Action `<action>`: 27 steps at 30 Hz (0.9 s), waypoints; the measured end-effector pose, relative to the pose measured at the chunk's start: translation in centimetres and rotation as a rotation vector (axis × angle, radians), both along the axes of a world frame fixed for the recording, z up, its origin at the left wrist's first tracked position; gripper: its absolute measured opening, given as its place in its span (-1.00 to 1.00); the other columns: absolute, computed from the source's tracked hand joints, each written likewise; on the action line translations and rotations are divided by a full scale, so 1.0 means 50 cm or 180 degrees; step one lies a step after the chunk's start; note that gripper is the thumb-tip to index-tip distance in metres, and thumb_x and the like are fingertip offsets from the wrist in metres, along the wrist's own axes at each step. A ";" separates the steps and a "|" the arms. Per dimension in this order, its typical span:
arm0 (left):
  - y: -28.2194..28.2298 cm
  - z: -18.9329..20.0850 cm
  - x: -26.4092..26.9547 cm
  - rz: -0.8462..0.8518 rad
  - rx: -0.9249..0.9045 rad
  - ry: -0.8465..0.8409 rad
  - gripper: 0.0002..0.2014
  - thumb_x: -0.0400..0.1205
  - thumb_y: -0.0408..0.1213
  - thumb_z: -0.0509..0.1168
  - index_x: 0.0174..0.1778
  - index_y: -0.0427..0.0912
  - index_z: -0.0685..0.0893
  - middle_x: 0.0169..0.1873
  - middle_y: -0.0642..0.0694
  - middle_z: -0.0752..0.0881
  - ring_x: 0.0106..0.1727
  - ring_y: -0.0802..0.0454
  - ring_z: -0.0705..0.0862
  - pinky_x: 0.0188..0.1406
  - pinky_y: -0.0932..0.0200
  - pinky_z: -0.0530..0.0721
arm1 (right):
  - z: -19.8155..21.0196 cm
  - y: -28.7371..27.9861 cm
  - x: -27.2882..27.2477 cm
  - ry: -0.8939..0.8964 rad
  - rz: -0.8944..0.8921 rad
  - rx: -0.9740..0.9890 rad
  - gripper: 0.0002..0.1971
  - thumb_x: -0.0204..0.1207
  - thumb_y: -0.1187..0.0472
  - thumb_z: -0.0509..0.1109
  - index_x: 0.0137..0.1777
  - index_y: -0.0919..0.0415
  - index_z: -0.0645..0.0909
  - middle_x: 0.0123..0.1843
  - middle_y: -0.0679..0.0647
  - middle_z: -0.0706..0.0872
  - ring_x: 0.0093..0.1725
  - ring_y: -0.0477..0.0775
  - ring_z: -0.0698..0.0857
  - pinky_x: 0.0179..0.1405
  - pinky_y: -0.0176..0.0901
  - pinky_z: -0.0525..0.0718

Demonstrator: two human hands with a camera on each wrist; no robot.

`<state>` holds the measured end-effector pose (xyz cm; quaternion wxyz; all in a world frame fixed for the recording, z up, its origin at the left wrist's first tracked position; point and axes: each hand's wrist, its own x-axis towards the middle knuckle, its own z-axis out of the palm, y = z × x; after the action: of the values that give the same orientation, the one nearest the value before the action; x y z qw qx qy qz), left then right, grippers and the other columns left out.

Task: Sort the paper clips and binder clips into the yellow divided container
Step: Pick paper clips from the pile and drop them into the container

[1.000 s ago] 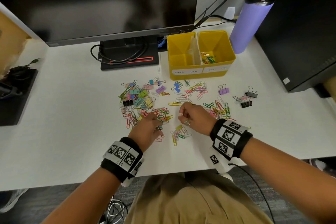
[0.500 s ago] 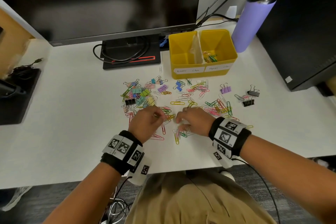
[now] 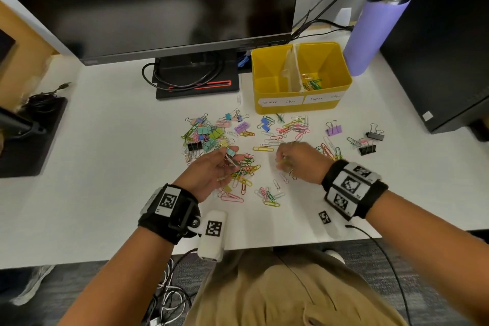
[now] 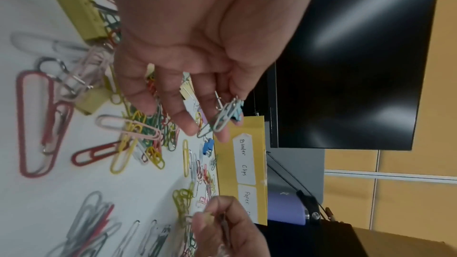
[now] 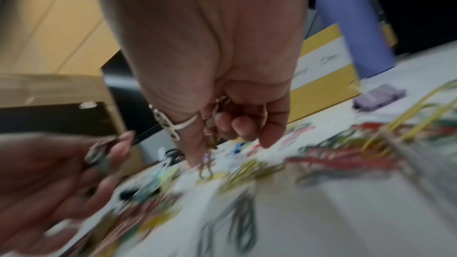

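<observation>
Paper clips (image 3: 244,171) and binder clips (image 3: 209,137) strewn before yellow divided container (image 3: 300,107).
Left hand (image 3: 211,169) pinching teal binder clip (image 4: 236,111); right hand (image 3: 299,161) curled round several paper clips.

Clips (image 4: 226,117) between left fingertips (image 4: 222,134)

A white flat surface (image 3: 92,156) carries a large black monitor (image 3: 158,2) at the back. Right of the monitor stands a black cabinet (image 3: 444,42); below lies grey carpet (image 3: 397,254).
</observation>
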<state>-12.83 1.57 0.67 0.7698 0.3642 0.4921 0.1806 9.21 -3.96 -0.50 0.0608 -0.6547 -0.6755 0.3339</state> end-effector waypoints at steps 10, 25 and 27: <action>-0.013 -0.004 0.068 -0.0394 -0.0040 -0.0321 -0.77 0.72 -0.18 0.04 0.01 -0.05 0.62 -0.35 -0.03 0.58 -0.47 0.21 0.57 -0.21 0.28 0.69 | -0.002 0.031 0.201 -0.1189 -0.0979 0.0062 -0.73 0.51 0.15 0.32 0.15 0.27 0.51 0.11 0.37 0.57 0.16 0.41 0.54 0.18 0.16 0.58; -0.030 0.009 0.182 -0.0981 0.0256 -0.0418 -0.64 0.65 -0.48 0.14 0.35 -0.17 0.33 -0.53 0.03 0.76 -0.44 0.27 0.71 -0.15 0.31 0.77 | 0.050 -0.051 0.074 0.1910 -0.1211 0.0236 -0.88 0.42 0.39 0.45 -0.07 0.42 0.69 -0.29 0.11 0.72 -0.37 -0.30 0.62 -0.20 -0.50 0.57; -0.031 0.010 0.185 -0.1110 0.0345 -0.0371 -0.63 0.64 -0.46 0.17 0.35 -0.17 0.35 -0.51 0.00 0.78 -0.45 0.25 0.70 -0.11 0.28 0.76 | 0.046 -0.054 0.087 0.2034 -0.1349 0.0138 -0.89 0.43 0.43 0.42 -0.08 0.49 0.67 -0.35 0.04 0.68 -0.44 -0.36 0.62 -0.27 -0.55 0.60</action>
<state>-3.57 0.04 1.15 0.7959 0.4738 0.3656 0.0915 13.54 -6.65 1.82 0.3497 -0.6413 -0.4791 0.4868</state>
